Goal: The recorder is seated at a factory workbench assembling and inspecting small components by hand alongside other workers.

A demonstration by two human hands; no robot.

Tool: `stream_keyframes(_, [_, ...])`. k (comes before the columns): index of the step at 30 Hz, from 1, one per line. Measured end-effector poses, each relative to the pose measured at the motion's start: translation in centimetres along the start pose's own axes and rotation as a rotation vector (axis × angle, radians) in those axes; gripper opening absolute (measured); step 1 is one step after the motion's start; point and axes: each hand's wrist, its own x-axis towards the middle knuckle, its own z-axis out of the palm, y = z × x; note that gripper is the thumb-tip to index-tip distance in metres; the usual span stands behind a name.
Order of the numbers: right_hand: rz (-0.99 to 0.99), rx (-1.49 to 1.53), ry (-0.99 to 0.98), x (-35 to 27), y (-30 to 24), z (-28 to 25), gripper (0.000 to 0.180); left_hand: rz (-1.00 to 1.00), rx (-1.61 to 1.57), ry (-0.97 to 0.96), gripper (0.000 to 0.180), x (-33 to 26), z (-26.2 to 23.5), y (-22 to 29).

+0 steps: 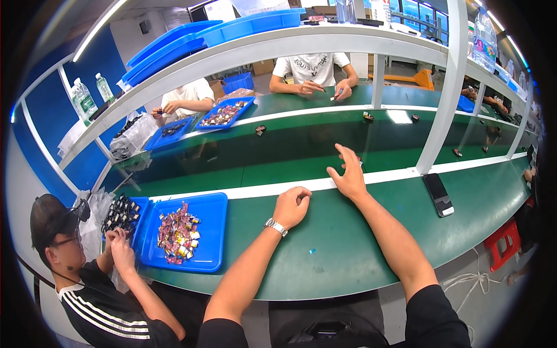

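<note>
My left hand [293, 207], with a metal-band watch [275, 227] at its wrist, rests by the white rail [325, 182] along the green table. Its fingers curl inward, and nothing shows in them. Over the rail reaches my right hand [350, 175], thumb and fingers spread, holding nothing. Just beyond its fingers a small dark red part [359, 159] shows on the green belt [301, 151], partly hidden by the hand. More small parts lie on the belt, one dark part [260, 130] left of my right hand and another [368, 117] further back.
A blue tray [217, 232] of small reddish and yellow parts stands left of my left arm. Beside it a co-worker [104, 278] handles black parts. A phone [438, 195] lies at right near a white post [445, 87]. Two people sit across the belt. A shelf [261, 52] spans overhead.
</note>
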Motion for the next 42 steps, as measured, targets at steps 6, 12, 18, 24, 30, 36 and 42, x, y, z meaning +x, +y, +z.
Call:
stream_keyframes(6, [0.112, 0.107, -0.278, -0.3, 0.7, -0.5, 0.027, 0.064, 0.100, 0.001, 0.012, 0.5, -0.2, -0.2])
stream_keyframes(12, [0.118, 0.033, -0.347, -0.7, 0.3, -0.2, 0.040, -0.010, 0.182, 0.087, 0.011, 0.5, -1.3, -1.6])
stream_keyframes(18, [0.140, -0.069, -0.429, -1.3, -0.5, 0.1, 0.028, -0.095, 0.195, 0.033, 0.013, 0.7, -1.1, -1.3])
stream_keyframes(24, [0.129, -0.063, -0.385, -1.4, -0.3, 0.3, 0.030, -0.148, 0.228, 0.052, 0.016, 0.9, -1.2, -1.2])
stream_keyframes(30, [0.071, 0.095, -0.201, -0.9, 1.6, 0.4, 0.030, -0.030, 0.364, 0.141, 0.036, 2.1, -0.5, -4.0])
stream_keyframes(36, [0.250, 0.228, -0.063, -1.1, 2.9, 1.1, 0.027, -0.028, 0.336, 0.124, 0.033, 2.2, -0.7, -4.0])
stream_keyframes(42, [0.337, 0.315, -0.011, -0.9, 2.9, 0.6, 0.030, -0.078, 0.339, 0.139, 0.030, 2.4, -0.8, -4.4])
